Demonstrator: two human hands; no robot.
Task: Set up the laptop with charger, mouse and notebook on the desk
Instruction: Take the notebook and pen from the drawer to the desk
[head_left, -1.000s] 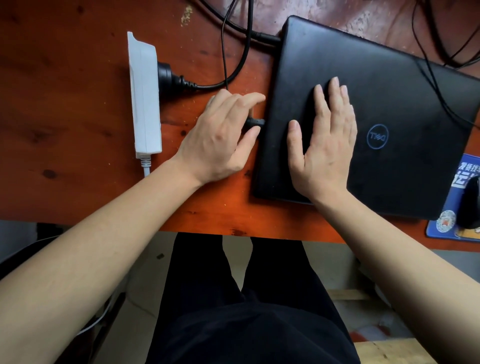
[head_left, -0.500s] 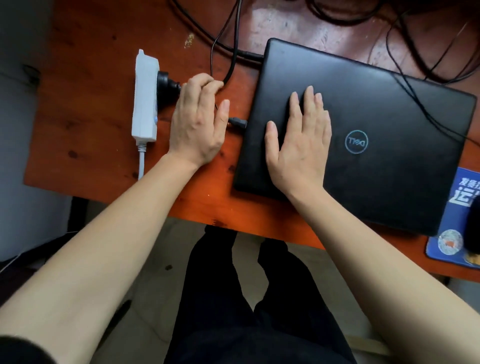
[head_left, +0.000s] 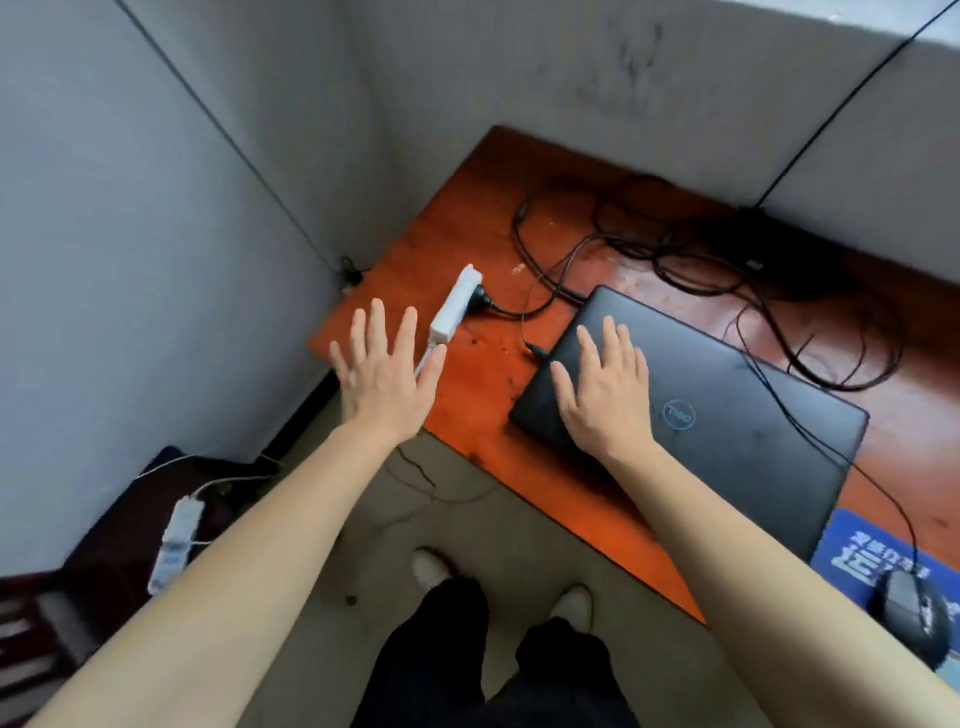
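Flat right hand (head_left: 605, 400) on laptop (head_left: 737, 467) (closed)

On my feed, two plain grey walls (head_left: 156, 218) meet in a corner, and the reddish-orange wooden bench (head_left: 457, 244) stands in it. Dark scuff marks (head_left: 631, 67) smudge the far wall. A thin black wire (head_left: 223, 135) slants down the left one. Below lies a dull beige floor (head_left: 467, 525), with dark wooden furniture (head_left: 104, 525) at lower left. The light is soft and even.
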